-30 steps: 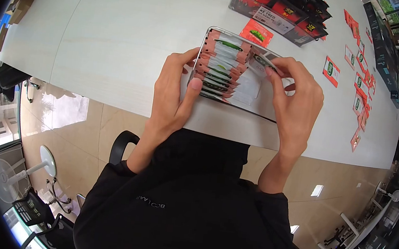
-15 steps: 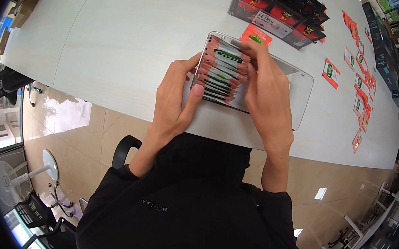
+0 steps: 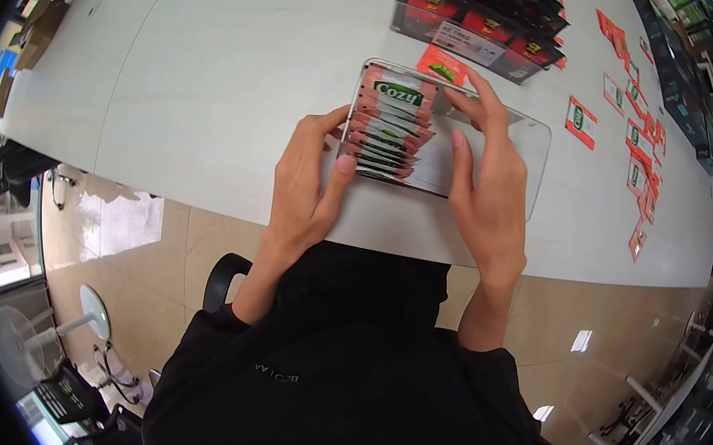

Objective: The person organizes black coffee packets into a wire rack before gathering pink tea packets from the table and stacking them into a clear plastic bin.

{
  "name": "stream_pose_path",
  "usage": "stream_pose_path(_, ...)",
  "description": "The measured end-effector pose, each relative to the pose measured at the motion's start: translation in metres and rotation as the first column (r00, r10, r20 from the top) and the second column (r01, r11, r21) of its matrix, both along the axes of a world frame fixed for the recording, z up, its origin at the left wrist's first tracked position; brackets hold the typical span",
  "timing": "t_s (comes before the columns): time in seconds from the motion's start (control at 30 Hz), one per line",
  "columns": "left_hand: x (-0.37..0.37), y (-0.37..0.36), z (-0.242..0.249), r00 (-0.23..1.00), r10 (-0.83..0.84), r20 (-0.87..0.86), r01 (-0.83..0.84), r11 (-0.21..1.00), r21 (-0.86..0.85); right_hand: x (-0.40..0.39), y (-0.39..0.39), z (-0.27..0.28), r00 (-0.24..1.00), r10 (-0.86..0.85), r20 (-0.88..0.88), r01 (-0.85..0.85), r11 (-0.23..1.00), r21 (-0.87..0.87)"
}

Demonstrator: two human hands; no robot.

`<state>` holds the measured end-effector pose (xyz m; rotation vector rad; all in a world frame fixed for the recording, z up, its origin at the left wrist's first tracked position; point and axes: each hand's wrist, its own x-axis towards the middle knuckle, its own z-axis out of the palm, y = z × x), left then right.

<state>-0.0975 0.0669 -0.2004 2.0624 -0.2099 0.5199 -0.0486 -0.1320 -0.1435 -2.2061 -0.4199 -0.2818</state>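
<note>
A clear plastic box (image 3: 534, 150) lies on the white table close to its front edge. In its left end is an overlapping row of Cozy sachets (image 3: 392, 118), red and white with green labels. My left hand (image 3: 305, 178) grips the box's left end, thumb on the near rim and fingers round the outer wall. Over the box's right part is my right hand (image 3: 495, 189), thumb and fingers apart with nothing between them, just right of the sachets. A single red sachet (image 3: 444, 65) sits beyond the box's far rim, partly hidden behind it.
A second clear box (image 3: 408, 21) full of black and red packets stands at the back. Loose red and white sachets (image 3: 641, 139) are scattered along the table's right side. A long dark box (image 3: 679, 87) lies at the right edge. Cardboard pieces (image 3: 43, 24) are at the far left.
My right hand has drawn off the sachets to the right and its fingers have spread. The top sachet lies flatter, its label plainer. My left hand keeps its hold.
</note>
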Motion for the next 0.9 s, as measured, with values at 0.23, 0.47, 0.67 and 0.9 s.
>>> stream_pose_path(0.23, -0.001, 0.004, -0.015, 0.977, 0.139, 0.16, -0.125, 0.988, -0.095, -0.026, -0.135, -0.03, 0.829, -0.497, 0.256, 0.506, 0.862, 0.034)
stream_pose_path(0.47, -0.021, -0.006, -0.022, 0.823, 0.148, 0.548, -0.297, 0.935, 0.194, -0.047, -0.291, -0.096, 0.526, -0.757, 0.387, 0.849, 0.495, -0.186)
stream_pose_path(0.67, -0.044, -0.053, -0.034, 0.924, -0.296, 0.243, 0.287, 0.955, 0.074, -0.029, -0.34, -0.097, 0.486, -0.841, 0.239, 0.817, 0.34, -0.466)
stream_pose_path(0.9, -0.039, -0.099, -0.005, 0.893, -0.446, 0.063, 0.346, 0.769, 0.537, -0.05, -0.331, -0.111, 0.561, -0.78, 0.278, 0.828, 0.529, -0.186)
